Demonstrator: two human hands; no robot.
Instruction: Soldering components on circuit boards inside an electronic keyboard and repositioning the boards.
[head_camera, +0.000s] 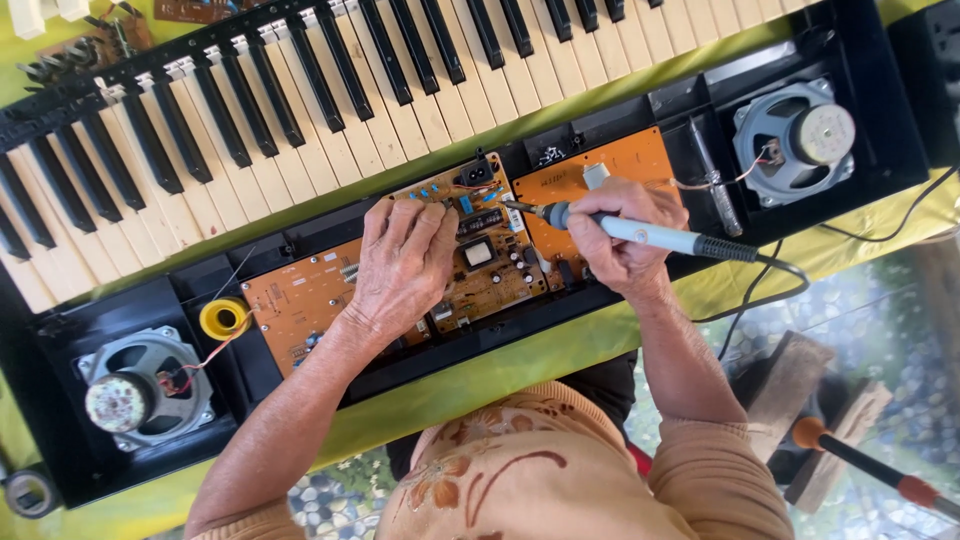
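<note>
- From my remote seat, at far left a grey speaker (140, 392) sits in the opened keyboard case (60, 340), with a yellow spool of solder wire (223, 319) just beside it.
- My left hand (402, 262) lies palm down on the tan circuit board (478, 262), fingers loosely spread and slightly curled, tips pressing the board's upper left part (gripping nothing that I can see).
- The board lies between both hands, its middle still showing to the right of my left fingers.
- My right hand (618, 236) is clenched round the soldering iron (640, 235), fingers wrapped over its pale blue handle.
- The iron's long axis runs nearly level, tip pointing left at the board's upper right edge, black cord end pointing right.
- Farther right sits a second speaker (795, 140).
</note>
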